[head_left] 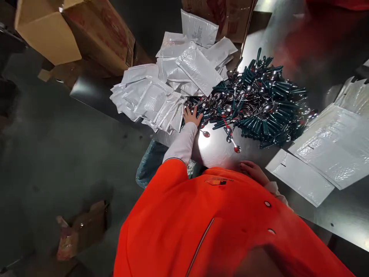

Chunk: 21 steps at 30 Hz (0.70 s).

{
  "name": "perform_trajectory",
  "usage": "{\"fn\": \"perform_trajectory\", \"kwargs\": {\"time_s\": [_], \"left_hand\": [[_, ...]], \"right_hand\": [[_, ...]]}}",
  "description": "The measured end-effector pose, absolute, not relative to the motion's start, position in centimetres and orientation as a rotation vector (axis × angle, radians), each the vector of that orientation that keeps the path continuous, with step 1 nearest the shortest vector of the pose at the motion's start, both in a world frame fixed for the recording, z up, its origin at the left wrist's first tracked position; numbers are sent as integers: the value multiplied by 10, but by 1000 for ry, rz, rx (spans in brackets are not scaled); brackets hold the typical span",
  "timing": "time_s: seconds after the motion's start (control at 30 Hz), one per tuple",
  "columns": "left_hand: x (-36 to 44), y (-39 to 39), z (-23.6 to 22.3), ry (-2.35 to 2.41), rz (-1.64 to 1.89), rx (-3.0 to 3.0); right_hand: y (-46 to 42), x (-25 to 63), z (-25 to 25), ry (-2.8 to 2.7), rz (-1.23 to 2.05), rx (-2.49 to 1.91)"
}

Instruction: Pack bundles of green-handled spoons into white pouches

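My left hand (192,116) reaches out with fingers spread, resting at the left end of a big heap of spoons (259,100) with dark green handles. Its fingertips touch the spoons there, beside a pile of white padded envelopes (152,98). My right hand (254,172) lies low near the table's front edge, close to my body; its fingers are partly hidden by my orange vest. A few loose spoons (236,148) lie on the metal tabletop (215,150) between the two hands.
On the right, flat white padded envelopes (337,142) lie stacked and overlapping. An open cardboard box (95,34) stands at the upper left, and another box (230,19) stands behind the envelopes. A smaller carton (83,231) sits on the floor at lower left.
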State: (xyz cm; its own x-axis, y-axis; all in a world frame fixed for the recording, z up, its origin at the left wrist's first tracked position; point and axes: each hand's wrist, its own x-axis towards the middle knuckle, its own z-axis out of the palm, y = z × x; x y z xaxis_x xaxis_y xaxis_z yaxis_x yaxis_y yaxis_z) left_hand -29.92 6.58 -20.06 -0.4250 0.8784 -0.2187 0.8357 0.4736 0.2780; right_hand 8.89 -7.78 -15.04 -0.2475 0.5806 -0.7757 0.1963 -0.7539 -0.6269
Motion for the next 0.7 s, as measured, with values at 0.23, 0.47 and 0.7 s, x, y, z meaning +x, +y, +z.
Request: {"fn": "perform_trajectory", "kwargs": {"time_s": [0.23, 0.47, 0.7], "left_hand": [[-226, 66, -203, 2429, 173, 1261], [-216, 61, -173, 2282, 166, 1212], [-280, -16, -164, 2358, 127, 1064]], "right_hand": [[-64, 86, -170, -1150, 1848, -1810], [-16, 48, -181, -2047, 1142, -1976], [-3, 24, -182, -2393, 917, -1834]]}}
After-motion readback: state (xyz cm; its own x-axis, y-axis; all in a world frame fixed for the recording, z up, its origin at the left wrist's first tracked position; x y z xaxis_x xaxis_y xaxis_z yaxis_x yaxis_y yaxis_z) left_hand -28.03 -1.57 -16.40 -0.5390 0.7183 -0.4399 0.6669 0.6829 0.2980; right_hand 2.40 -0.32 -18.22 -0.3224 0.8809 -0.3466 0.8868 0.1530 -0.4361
